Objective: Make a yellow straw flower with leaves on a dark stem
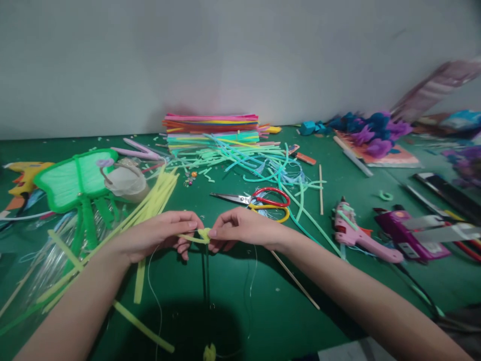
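Observation:
My left hand (169, 231) pinches the tail of a yellow pipe cleaner (194, 239) between thumb and fingers. At its coiled, knotted end, my right hand (235, 230) is closed on the same piece, so both hands meet just above the green table. A thin clear thread (160, 301) hangs in loops below the hands. Lower down, a small yellow fuzzy piece (209, 352) lies at the bottom edge. Loose yellow pipe cleaners (160, 195) fan out beside and under my left forearm. Just beyond my right hand lie scissors (240, 199) with red and yellow handles, blades pointing left.
Bundles of coloured pipe cleaners (212, 123) lie against the wall, with tangled teal strands (263, 160) in front. At left are a green fuzzy shape (77, 178) and a yellow glue gun (28, 175). A pink glue gun (356, 233) and magenta device (404, 233) lie right.

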### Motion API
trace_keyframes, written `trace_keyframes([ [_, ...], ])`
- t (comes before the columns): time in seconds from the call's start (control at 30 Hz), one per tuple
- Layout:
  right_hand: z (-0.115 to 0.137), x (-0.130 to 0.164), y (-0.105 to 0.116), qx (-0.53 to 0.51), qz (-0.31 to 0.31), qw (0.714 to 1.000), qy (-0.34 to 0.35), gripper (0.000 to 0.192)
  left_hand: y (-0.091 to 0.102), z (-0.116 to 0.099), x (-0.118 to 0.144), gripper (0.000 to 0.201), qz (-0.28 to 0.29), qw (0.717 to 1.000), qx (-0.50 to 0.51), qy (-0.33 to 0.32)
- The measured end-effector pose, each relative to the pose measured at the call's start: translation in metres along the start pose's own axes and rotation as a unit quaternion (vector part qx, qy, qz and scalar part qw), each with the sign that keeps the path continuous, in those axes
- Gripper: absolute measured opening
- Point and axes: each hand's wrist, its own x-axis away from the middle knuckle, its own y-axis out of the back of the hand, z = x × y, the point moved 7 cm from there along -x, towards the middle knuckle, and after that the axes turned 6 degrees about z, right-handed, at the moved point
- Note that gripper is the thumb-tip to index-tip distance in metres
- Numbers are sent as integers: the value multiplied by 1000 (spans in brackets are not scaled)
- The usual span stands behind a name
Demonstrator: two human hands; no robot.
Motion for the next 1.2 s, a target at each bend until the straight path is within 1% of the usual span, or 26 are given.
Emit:
trace_keyframes([
  [0.1, 0, -6, -2, -8, 18, 1000, 3, 40, 4, 1, -1, 19, -2, 1000, 9, 1],
  [0.17, 3, -8, -3, -4, 23, 1000, 18, 41, 10, 2, -1, 19, -16, 1000, 14, 2],
  [0.23, 7, -8, -4, 5, 20, 999, 29, 40, 16, 3, -2, 22, -46, 999, -4, -1],
  [0.33, 11, -8, -5, 26, 7, 999, 27, 38, 23, -2, -6, 27, -105, 991, -78, -18],
  [0.43, 12, -9, -6, 38, -5, 999, 14, 35, 28, -14, -5, 28, -160, 971, -171, -51],
  [0.57, 11, -12, -7, 38, -9, 999, 8, 26, 27, -29, 4, 29, -196, 935, -281, -87],
  [0.7, 9, -13, -8, 48, -12, 999, 8, 19, 25, -36, 17, 26, -250, 908, -322, -96],
  [0.8, 10, -14, -10, 47, 0, 999, -1, 22, 22, -39, 25, 25, -290, 888, -341, -103],
  [0.87, 13, -15, -10, 38, 3, 999, 4, 27, 20, -42, 27, 25, -302, 880, -348, -113],
  [0.93, 17, -16, -10, 35, -2, 999, 13, 30, 19, -43, 28, 25, -301, 879, -350, -121],
  [1.07, 20, -19, -9, 61, -13, 998, 16, 30, 19, -43, 28, 27, -302, 870, -371, -121],
  [1.13, 20, -19, -9, 70, -15, 997, 12, 29, 18, -44, 29, 28, -311, 855, -397, -123],
  [1.2, 19, -20, -9, 74, -17, 997, 7, 26, 15, -47, 31, 28, -328, 829, -435, -130],
])
